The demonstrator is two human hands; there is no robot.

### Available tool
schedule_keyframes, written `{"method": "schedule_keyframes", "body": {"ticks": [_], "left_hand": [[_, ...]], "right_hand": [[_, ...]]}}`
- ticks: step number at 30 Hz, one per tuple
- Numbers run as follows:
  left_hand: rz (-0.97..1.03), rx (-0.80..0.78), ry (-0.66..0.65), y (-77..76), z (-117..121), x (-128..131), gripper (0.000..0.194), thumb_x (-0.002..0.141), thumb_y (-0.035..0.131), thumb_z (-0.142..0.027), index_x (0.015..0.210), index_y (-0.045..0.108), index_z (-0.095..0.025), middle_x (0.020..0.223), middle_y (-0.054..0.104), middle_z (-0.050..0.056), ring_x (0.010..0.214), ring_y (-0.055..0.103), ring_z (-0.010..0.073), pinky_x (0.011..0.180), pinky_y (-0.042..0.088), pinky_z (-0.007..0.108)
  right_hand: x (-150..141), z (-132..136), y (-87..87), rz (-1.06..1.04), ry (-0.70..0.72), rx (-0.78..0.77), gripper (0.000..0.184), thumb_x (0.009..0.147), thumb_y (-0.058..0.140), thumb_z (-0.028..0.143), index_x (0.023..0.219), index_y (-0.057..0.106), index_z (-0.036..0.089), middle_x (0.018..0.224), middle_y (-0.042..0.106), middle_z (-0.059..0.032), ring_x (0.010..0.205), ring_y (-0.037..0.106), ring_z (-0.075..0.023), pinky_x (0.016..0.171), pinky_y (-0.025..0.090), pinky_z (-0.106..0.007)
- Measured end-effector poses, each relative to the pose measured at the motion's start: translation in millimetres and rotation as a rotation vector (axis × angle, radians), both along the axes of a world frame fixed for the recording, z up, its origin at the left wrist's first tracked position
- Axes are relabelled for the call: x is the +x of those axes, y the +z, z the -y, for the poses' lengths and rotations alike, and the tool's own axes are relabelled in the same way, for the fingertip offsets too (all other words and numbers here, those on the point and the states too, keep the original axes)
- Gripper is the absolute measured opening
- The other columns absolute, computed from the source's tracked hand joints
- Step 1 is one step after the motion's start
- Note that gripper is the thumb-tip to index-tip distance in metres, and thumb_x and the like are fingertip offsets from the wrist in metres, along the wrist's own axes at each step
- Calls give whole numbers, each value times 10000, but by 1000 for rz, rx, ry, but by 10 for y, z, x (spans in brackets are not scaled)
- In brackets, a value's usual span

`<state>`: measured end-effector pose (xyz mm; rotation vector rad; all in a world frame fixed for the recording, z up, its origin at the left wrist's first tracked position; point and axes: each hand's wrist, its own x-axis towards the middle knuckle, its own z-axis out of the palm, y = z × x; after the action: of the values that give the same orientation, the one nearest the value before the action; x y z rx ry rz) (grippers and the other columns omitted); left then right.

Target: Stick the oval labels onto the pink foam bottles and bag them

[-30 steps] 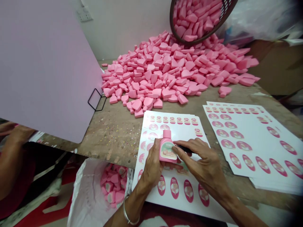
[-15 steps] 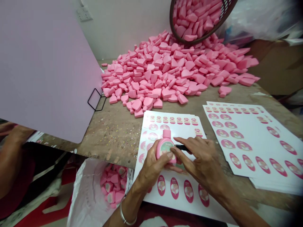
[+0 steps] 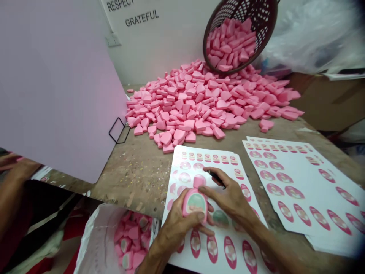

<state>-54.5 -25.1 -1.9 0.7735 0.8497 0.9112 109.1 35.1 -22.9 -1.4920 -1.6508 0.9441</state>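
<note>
The left hand [image 3: 176, 224] is closed around a pink bottle [image 3: 188, 209], its thumb lying across the lower front of the body and its other fingers wrapped behind, their tips showing past the bottle's far side. The bottle thus sits between thumb and fingers, cap [image 3: 199, 180] pointing up and away from them. On its face, just above that thumb tip, is a green oval label [image 3: 196, 199].

The right hand [image 3: 228, 194] grips a slim dark tool [image 3: 216, 177], which lies under the extended index finger. The right thumb tip is at the bottle's shoulder, just below the cap; whether it presses there or only rests, I cannot tell. The index fingertip is apart from the bottle, beyond the cap and to its right.

Under both hands lies a sticker sheet [image 3: 218, 163], with a green oval sticker [image 3: 220, 218] just right of the left fingertips. A second stack of sheets [image 3: 296, 165] lies to the right of the right hand's fingers. Well beyond the fingers of both hands spreads a heap of pink pieces [image 3: 182, 104], with a tilted brown basket [image 3: 266, 23] behind it holding more. To the left of the left hand's fingers and nearer the body, a white bag [image 3: 95, 239] holds pink pieces, some with labels.
</note>
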Motion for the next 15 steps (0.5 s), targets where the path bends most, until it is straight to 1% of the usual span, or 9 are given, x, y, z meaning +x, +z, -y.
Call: {"method": "schedule_keyframes", "body": {"ticks": [2, 4, 5, 6, 8, 10, 12, 14, 15], "left_hand": [[-171, 23, 138, -57, -49, -219, 367, 826, 597, -457, 1015, 572, -143, 775, 662, 52, 622, 623, 156, 590, 515, 267], [-485, 79, 372, -156, -169, -519, 410, 864, 493, -532, 940, 600, -143, 740, 656, 50, 622, 606, 162, 601, 487, 266], [-690, 116, 465, -217, -248, -682, 437, 864, 466, -557, 916, 612, -147, 746, 653, 50, 651, 606, 175, 613, 480, 273], [-895, 165, 536, -279, -333, -842, 456, 863, 442, -573, 866, 620, -153, 716, 637, 44, 665, 600, 189, 628, 474, 285], [-1223, 251, 579, -386, -493, -1107, 467, 871, 397, -561, 830, 636, -162, 738, 631, 61, 733, 607, 231, 697, 482, 342], [-1388, 320, 652, -445, -599, -1249, 438, 850, 438, -524, 909, 646, -144, 941, 631, 132, 948, 584, 303, 848, 455, 442], [-1471, 441, 759, -452, -630, -1248, 444, 833, 487, -488, 1027, 631, -116, 1153, 554, 195, 1140, 487, 351, 958, 390, 507], [-1468, 606, 816, -422, -596, -1134, 416, 853, 491, -440, 1082, 617, -117, 1211, 520, 197, 1189, 460, 333, 988, 384, 490], [-1419, 667, 807, -398, -564, -1051, 376, 869, 484, -410, 1077, 621, -127, 1193, 537, 183, 1173, 483, 310, 983, 401, 466]], "right_hand": [[77, -273, -67, 62, -10, -39, 489, 746, 646, 519, 1134, 618, 221, 1137, 671, -84, 1019, 635, -258, 854, 510, -373], [137, -644, -103, 183, -15, -49, 432, 766, 631, 488, 1095, 646, 209, 1098, 692, -80, 990, 645, -247, 844, 498, -345], [136, -850, -108, 251, -28, -55, 403, 775, 625, 474, 1076, 659, 208, 1081, 700, -75, 980, 647, -245, 838, 489, -336], [109, -1059, -106, 296, -55, -61, 389, 782, 623, 465, 1064, 668, 200, 1069, 703, -81, 982, 645, -257, 834, 479, -340], [-20, -1452, -94, 345, -131, -89, 418, 794, 611, 498, 1029, 678, 158, 1038, 701, -123, 1007, 633, -305, 829, 466, -376], [-207, -1768, -92, 354, -194, -142, 467, 804, 609, 526, 1016, 668, 114, 1030, 684, -156, 1030, 617, -328, 840, 464, -416], [-389, -1981, -112, 332, -221, -201, 427, 850, 598, 476, 1080, 630, 119, 1092, 649, -134, 1028, 610, -273, 856, 481, -431], [-512, -2092, -137, 269, -203, -226, 364, 897, 571, 396, 1161, 582, 145, 1169, 601, -93, 1018, 600, -215, 864, 500, -424], [-539, -2116, -141, 223, -182, -207, 347, 915, 550, 375, 1182, 569, 153, 1189, 585, -76, 1018, 597, -205, 866, 504, -416]]}}
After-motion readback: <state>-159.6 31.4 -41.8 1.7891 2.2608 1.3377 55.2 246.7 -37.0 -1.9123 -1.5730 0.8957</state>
